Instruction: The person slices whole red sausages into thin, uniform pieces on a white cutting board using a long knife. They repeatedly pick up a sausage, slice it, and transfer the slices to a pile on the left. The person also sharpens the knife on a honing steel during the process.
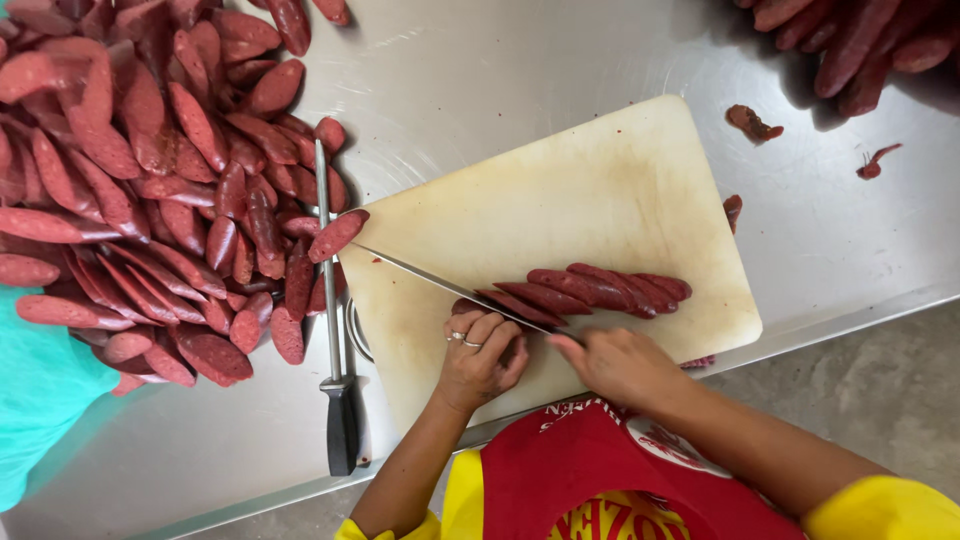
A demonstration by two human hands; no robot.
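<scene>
Roughly, by item:
Containers: none visible; everything sits loose on the steel table (520, 60).
Board: pale cutting board (600, 190), frame centre, stained, tilted; its lower-left part is hidden by the hands.
Sausage: dark red sausage (585, 288), centre of board, cut on the slant into overlapping oval slices; left end under the blade.
Knife: long thin knife (440, 283), tip toward the pile at left, blade angled down to the right across the sausage's left end.
Left hand (480, 355): lower centre, fingers curled down onto the sausage's end, rings on two fingers.
Right hand (620, 365): just beside it, fingers closed round the knife handle.
Slice pile (150, 180): upper left, large heap.
Whole sausages (850, 40): upper right.
Sharpening steel (330, 300): left of the board, black handle down.
</scene>
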